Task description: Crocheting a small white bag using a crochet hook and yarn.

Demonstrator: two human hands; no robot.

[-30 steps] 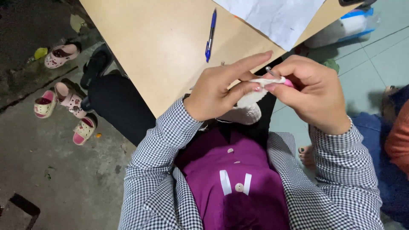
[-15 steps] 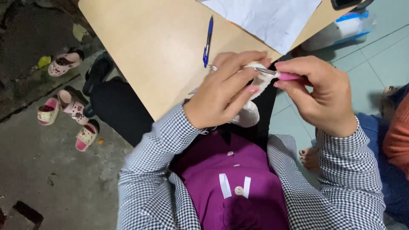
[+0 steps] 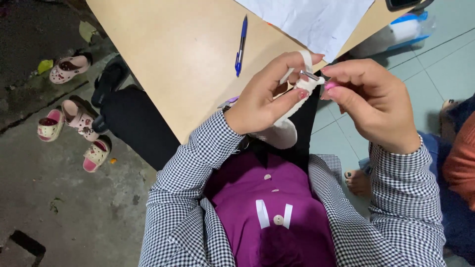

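My left hand (image 3: 269,96) pinches a white crocheted piece (image 3: 282,132) between thumb and fingers, and a strand of white yarn (image 3: 307,59) runs over its index finger. Close beside it, my right hand (image 3: 371,104) grips a crochet hook (image 3: 312,76) by a pink handle, its metal tip poking into the white piece. Both hands hover over the near edge of a light wooden table (image 3: 173,54), above my lap. I wear a checked shirt over a purple top.
A blue pen (image 3: 241,44) and a white sheet of paper (image 3: 316,20) lie on the table. Several pink sandals (image 3: 74,123) sit on the concrete floor at left. Another person's bare foot (image 3: 356,180) and orange sleeve (image 3: 460,163) are at right. A blue-and-white package (image 3: 405,29) lies behind the table.
Both hands have lifted toward the table edge. My left fingers shifted from spread to pinching the white piece, and the hook's tip now shows between the hands.
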